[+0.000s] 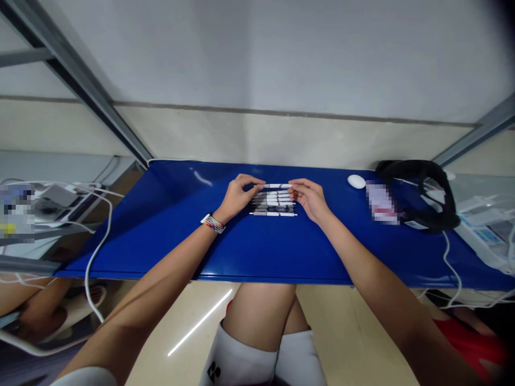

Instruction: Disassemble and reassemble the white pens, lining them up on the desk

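Observation:
Between my two hands lies a white pen (278,185), level and crosswise, at the far side of a row of pens. My left hand (241,194) pinches its left end between thumb and fingers. At the other end, the fingertips of my right hand (308,195) are closed on the same pen. Just below it, several white and dark pens (273,205) lie side by side on the blue tabletop (241,246), their ends roughly lined up. Whether the pinched pen touches the table I cannot tell.
To the right are a white computer mouse (356,182), a blurred-out flat item (381,202) and a black headset-like strap (442,214). White cables (98,252) hang at both sides. A pale wall (281,136) stands behind the table, with grey metal posts (120,128) at its corners.

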`<state>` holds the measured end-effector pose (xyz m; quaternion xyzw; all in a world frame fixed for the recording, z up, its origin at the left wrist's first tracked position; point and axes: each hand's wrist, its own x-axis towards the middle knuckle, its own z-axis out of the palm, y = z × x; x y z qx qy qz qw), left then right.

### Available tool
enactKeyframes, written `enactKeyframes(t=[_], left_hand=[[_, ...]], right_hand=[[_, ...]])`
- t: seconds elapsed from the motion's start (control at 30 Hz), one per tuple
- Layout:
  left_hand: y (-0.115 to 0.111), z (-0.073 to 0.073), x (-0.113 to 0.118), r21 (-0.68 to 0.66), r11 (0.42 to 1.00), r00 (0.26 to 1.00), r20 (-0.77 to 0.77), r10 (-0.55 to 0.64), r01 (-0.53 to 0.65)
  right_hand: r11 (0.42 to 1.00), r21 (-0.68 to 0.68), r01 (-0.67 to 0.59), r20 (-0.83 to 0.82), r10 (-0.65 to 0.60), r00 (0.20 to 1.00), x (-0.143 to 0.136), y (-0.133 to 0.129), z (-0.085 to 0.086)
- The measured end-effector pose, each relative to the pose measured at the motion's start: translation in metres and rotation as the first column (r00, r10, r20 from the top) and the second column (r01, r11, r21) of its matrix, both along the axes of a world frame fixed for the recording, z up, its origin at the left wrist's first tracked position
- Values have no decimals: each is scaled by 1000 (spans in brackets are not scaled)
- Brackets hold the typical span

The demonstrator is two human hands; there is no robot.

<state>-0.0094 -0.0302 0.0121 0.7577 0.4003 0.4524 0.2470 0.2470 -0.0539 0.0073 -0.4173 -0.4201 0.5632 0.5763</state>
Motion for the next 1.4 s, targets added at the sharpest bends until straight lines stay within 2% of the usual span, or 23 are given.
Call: enactKeyframes(t=[0.27, 0.43, 0.57, 0.83, 0.97, 1.13, 1.4], left_hand=[[-3, 2, 0, 28, 1000, 999, 53, -11, 10], [-3, 2, 1, -42, 999, 998, 65, 10, -7], [0, 0, 0, -101, 995, 998, 60, -18, 24], [-1, 1, -2, -92, 995, 995, 90, -41, 49], [-2, 1, 0, -89, 995, 994, 97, -41, 50], [1, -2, 4, -140, 987, 970, 239, -43, 78], [1, -1, 5, -171, 981, 955, 296, -33, 87]], right_hand=[[1000, -18, 7, -11, -7, 1000, -1, -2, 4], [1000, 13, 24, -13, -24, 1000, 0, -1, 5], [999, 23, 27, -17, -27, 999, 1, 0, 4], [998, -44, 52, -42, -54, 998, 1, -1, 6], [991, -128, -51, -177, 28, 984, 4, 1, 9], [962, -132, -240, -355, 181, 917, 10, -2, 13], [965, -105, -239, -329, 193, 925, 10, 0, 11]])
